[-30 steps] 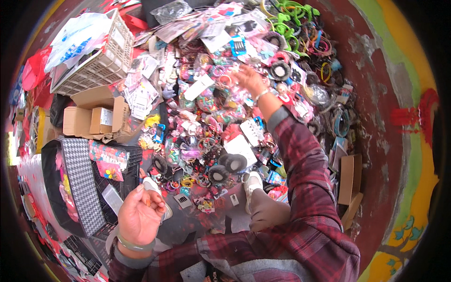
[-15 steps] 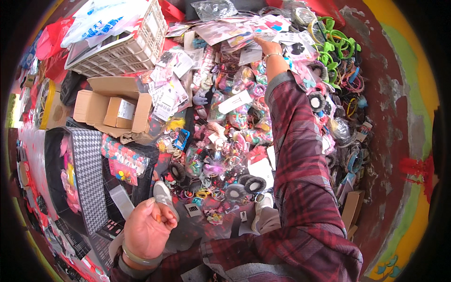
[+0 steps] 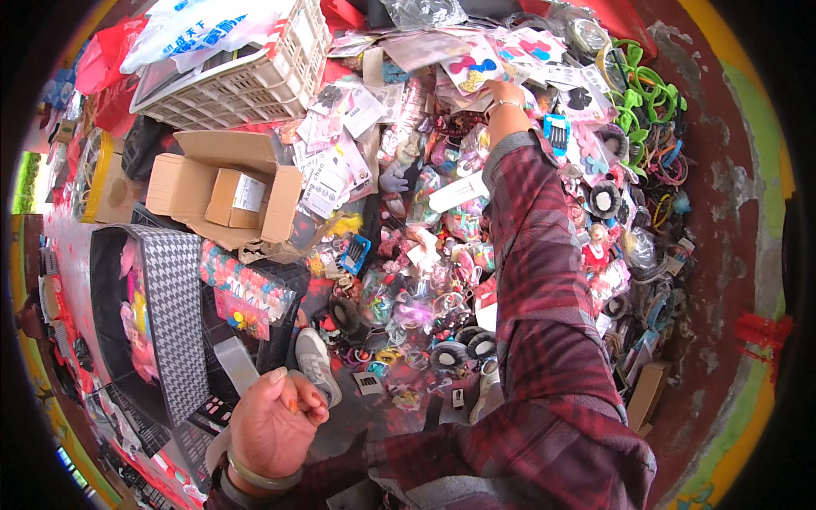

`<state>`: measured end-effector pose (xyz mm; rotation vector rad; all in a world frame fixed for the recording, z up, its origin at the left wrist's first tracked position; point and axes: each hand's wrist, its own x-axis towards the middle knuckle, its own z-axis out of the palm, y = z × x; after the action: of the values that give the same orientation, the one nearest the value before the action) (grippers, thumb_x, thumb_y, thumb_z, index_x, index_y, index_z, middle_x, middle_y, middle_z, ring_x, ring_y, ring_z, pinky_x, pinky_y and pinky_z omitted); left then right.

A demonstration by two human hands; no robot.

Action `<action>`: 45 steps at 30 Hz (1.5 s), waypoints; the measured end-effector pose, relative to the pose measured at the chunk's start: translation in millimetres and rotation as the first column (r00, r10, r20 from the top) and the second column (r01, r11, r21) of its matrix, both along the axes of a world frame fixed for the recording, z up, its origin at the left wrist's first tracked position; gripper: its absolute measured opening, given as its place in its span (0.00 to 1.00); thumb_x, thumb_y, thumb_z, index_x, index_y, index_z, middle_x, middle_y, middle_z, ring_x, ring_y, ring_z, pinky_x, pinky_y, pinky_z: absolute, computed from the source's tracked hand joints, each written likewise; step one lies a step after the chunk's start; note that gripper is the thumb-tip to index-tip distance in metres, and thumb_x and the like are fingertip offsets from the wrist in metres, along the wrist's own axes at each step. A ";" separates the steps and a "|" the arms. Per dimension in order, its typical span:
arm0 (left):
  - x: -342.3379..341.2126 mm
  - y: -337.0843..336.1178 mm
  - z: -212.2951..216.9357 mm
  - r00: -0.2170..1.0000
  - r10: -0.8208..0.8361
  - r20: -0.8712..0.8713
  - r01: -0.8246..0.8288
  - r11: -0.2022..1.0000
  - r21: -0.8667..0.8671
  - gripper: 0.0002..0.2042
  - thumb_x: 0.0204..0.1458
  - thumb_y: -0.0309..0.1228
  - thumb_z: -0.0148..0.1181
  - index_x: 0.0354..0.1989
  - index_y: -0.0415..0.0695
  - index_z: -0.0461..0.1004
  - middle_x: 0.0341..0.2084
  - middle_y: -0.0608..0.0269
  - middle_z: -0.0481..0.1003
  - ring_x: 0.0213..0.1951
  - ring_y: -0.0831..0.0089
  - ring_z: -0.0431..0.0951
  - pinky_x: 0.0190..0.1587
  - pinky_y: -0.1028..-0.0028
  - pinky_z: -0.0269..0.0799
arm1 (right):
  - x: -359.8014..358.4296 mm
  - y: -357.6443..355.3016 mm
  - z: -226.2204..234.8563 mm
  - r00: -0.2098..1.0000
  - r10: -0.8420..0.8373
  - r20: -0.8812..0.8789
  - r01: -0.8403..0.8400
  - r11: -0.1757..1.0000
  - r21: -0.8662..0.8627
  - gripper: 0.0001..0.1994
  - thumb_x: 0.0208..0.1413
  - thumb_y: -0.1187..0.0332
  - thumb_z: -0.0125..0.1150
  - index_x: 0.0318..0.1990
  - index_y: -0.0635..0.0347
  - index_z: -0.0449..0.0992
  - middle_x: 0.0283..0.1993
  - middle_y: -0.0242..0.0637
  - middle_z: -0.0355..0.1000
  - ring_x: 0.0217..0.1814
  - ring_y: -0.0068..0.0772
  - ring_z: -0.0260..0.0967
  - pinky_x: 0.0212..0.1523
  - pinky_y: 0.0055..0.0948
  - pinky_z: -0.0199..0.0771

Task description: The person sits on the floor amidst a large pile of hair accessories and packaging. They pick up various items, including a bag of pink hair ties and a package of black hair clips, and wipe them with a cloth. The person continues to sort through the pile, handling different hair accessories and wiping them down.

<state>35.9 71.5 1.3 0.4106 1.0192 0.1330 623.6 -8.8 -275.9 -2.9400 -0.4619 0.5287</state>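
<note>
My right arm, in a red plaid sleeve, stretches out to the far side of a pile of hair accessories. My right hand (image 3: 507, 95) is closed at the lower edge of a flat clear packet (image 3: 473, 70) showing pink, blue and yellow bow shapes; its fingertips are partly hidden. Right beside my wrist lies a blue card of dark hair clips (image 3: 557, 134). My left hand (image 3: 276, 425) hovers palm up near my body, fingers curled in, with nothing seen in them. Below my right hand the pile holds bagged hair ties (image 3: 466, 223) and a white card (image 3: 457, 193).
Far left stands a white plastic crate (image 3: 246, 89) with bags on top. Nearer are an open cardboard box (image 3: 178, 183) and a houndstooth bin (image 3: 170, 323). Green headbands (image 3: 650, 89) lie along the right. My shoe (image 3: 316, 365) stands at the pile's near edge.
My right hand has closed at the packet with bow shapes, which now shows beside it. A blue hair-clip card has come into view by my right wrist. The whole view has shifted slightly.
</note>
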 end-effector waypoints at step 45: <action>19.1 -47.8 -0.6 0.995 -0.097 -0.014 0.097 0.995 0.007 0.15 0.52 0.35 0.45 0.15 0.43 0.64 0.21 0.56 0.69 0.28 0.67 0.67 0.33 0.70 0.63 | -2.9 -233.3 63.6 0.885 -0.465 -0.034 0.331 0.575 0.748 0.37 0.33 0.44 0.64 0.46 0.67 0.69 0.44 0.43 0.70 0.46 0.34 0.67 0.46 0.26 0.63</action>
<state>55.0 23.7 0.7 0.4676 1.0102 0.0472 620.7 -242.1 -212.3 -2.1634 0.0217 -0.0032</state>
